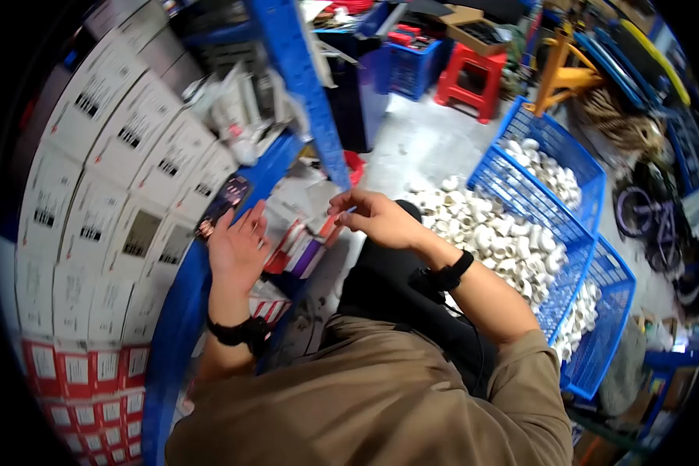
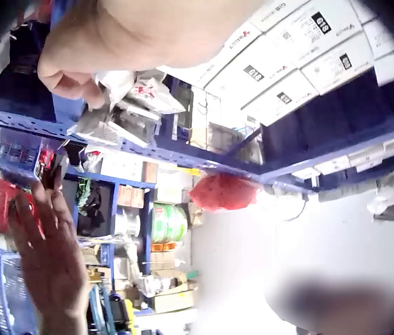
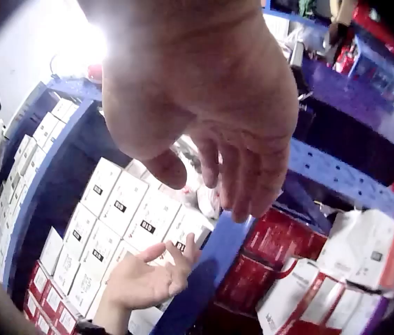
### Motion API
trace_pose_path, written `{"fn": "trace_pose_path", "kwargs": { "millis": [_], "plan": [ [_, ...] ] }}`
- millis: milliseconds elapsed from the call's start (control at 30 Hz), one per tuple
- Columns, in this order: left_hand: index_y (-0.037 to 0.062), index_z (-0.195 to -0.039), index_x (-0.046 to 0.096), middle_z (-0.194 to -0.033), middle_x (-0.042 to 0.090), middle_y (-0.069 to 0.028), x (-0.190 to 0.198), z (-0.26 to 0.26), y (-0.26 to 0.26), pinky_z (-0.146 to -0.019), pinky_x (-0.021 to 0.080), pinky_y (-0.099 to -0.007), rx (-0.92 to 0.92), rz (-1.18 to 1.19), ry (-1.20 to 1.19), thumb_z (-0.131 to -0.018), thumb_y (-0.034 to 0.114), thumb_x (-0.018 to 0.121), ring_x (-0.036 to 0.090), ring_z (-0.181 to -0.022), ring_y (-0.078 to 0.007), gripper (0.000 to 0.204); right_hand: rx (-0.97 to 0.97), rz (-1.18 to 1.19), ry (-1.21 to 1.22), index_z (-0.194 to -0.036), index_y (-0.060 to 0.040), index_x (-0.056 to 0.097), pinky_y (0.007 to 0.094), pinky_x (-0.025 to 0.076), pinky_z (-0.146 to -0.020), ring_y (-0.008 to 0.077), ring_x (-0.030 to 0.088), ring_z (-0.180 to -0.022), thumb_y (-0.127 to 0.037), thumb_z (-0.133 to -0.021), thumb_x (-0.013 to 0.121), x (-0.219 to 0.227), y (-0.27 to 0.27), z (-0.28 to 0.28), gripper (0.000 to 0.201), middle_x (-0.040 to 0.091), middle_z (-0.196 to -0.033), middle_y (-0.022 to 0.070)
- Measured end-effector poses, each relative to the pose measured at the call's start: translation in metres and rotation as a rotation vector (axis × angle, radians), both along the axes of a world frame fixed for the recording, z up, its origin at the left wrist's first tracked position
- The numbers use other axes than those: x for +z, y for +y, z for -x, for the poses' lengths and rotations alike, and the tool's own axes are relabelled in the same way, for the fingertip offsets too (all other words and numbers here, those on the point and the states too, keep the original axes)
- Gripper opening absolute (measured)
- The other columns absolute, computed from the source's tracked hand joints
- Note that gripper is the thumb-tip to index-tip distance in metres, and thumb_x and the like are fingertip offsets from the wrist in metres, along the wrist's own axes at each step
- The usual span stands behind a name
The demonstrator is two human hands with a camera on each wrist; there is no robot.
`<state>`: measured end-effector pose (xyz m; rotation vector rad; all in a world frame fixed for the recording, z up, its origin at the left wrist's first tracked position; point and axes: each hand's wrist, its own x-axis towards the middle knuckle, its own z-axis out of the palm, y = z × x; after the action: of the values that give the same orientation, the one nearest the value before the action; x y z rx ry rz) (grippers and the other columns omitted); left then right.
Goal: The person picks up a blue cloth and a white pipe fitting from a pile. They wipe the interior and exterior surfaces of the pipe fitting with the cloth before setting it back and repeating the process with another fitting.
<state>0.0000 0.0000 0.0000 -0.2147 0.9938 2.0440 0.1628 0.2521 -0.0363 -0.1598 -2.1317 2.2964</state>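
Note:
My left hand (image 1: 239,250) is raised palm up beside the blue shelf beam, its fingers loosely bent with nothing gripped. Just beyond its fingertips, a dark phone (image 1: 229,203) with a lit screen rests against the stacked white boxes (image 1: 136,140). To the right, my right hand (image 1: 382,220) hovers over the lap with relaxed, bent fingers; the right wrist view shows no object in them. Between and below the hands are red-and-white cartons (image 1: 291,245), seen in the right wrist view as white cartons (image 3: 361,248) next to dark red boxes (image 3: 280,237).
Blue plastic crates (image 1: 520,233) hold many white curved pipe fittings (image 1: 481,225) on the right. A perforated blue upright (image 1: 303,85) stands ahead. Farther off are a red stool (image 1: 470,81) and a coil of rope (image 1: 617,124). Red-labelled boxes (image 1: 85,373) fill the lower left.

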Motion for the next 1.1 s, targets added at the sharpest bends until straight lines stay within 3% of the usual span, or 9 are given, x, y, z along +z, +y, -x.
{"fn": "trace_pose_path", "kwargs": {
  "millis": [67,100,200,467,667,700,833,967,1100],
  "plan": [
    [0.0064,-0.130,0.054,-0.126,0.062,-0.0049,-0.026,-0.012,0.014,-0.085,0.041,-0.0351,-0.068,0.046,0.111,-0.099,0.038,0.053,0.054,-0.097,-0.0171,0.045,-0.029,-0.276,-0.005,-0.131,0.0005,0.056,0.0319,0.050,-0.096,0.0156,0.063,-0.110,-0.009,-0.098,0.059,0.004,0.023,-0.039,0.034,0.066,-0.122,0.0096],
    [0.0080,-0.126,0.057,-0.119,0.064,-0.0060,0.015,0.009,0.021,-0.081,0.042,-0.0318,-0.124,0.126,0.360,-0.099,0.036,0.054,0.055,-0.093,-0.0162,0.039,-0.086,-0.340,0.162,-0.131,-0.0013,0.056,0.0341,0.051,-0.095,0.0180,0.064,-0.110,-0.015,-0.099,0.060,0.014,0.028,-0.038,0.036,0.067,-0.122,0.0100],
    [0.0104,-0.113,0.062,-0.104,0.065,-0.0028,-0.022,-0.061,0.072,-0.073,0.044,-0.0275,-0.314,0.091,0.335,-0.100,0.025,0.057,0.055,-0.083,-0.0114,0.020,-0.174,-0.583,-0.048,-0.132,-0.0053,0.056,0.0369,0.053,-0.091,0.0234,0.066,-0.109,-0.022,-0.099,0.060,0.043,0.067,-0.178,0.038,0.068,-0.123,0.0109],
    [0.0018,-0.101,0.066,-0.086,0.066,-0.0048,-0.015,-0.158,0.199,-0.059,0.046,-0.0181,-0.684,-0.041,0.684,-0.104,0.018,0.057,0.057,-0.068,-0.0066,0.019,-1.021,-0.610,-0.413,-0.129,-0.0015,0.058,0.0327,0.052,-0.093,0.0196,0.067,-0.106,-0.014,-0.097,0.062,0.065,0.060,-0.473,0.034,0.068,-0.118,0.0095],
    [0.0020,-0.097,0.062,-0.073,0.062,-0.0037,-0.007,-0.246,0.249,-0.044,0.029,-0.0185,-1.080,-0.138,0.621,-0.104,0.020,0.054,0.040,-0.045,-0.0027,0.021,-1.616,-0.505,-0.738,-0.119,0.0015,0.061,0.0362,0.053,-0.085,0.0259,0.068,-0.095,-0.025,-0.090,0.068,-0.100,0.026,-0.677,0.039,0.069,-0.108,0.0168],
    [0.0022,-0.095,0.061,-0.072,0.061,-0.0037,-0.001,-0.264,0.250,-0.043,0.028,-0.0185,-1.141,-0.131,0.585,-0.104,0.021,0.054,0.038,-0.044,-0.0026,0.022,-1.678,-0.474,-0.895,-0.121,0.0019,0.059,0.0321,0.053,-0.079,0.0193,0.067,-0.087,-0.021,-0.090,0.069,-0.134,0.015,-0.696,0.039,0.068,-0.097,0.0124],
    [0.0025,-0.091,0.059,-0.066,0.058,-0.0039,0.004,-0.308,0.252,-0.042,0.025,-0.0194,-1.388,-0.213,0.641,-0.103,0.024,0.057,0.036,-0.044,-0.0028,0.024,-1.844,-0.081,-1.095,-0.138,0.0045,0.043,0.0385,0.054,-0.083,0.0271,0.067,-0.091,-0.028,-0.083,0.074,-0.263,-0.018,-0.726,0.071,0.067,-0.110,0.0211],
    [0.0029,-0.089,0.057,-0.065,0.057,-0.0036,0.002,-0.336,0.253,-0.046,0.032,-0.0189,-1.486,-0.179,0.793,-0.102,0.023,0.059,0.041,-0.046,-0.0043,0.024,-1.976,0.013,-1.047,-0.153,0.0073,0.016,0.0402,0.046,-0.103,0.0411,0.056,-0.126,-0.033,-0.080,0.074,-0.303,-0.032,-0.690,0.101,0.055,-0.135,0.0335],
    [0.0032,-0.091,0.056,-0.070,0.060,-0.0062,-0.006,-0.348,0.249,-0.048,0.036,-0.0191,-1.528,-0.098,0.796,-0.101,0.021,0.059,0.044,-0.048,-0.0053,0.021,-2.195,-0.002,-1.042,-0.139,0.0069,0.039,0.0440,0.047,-0.099,0.0449,0.062,-0.113,-0.035,-0.085,0.071,-0.336,-0.019,-0.677,0.075,0.064,-0.120,0.0316]
  ]
}}
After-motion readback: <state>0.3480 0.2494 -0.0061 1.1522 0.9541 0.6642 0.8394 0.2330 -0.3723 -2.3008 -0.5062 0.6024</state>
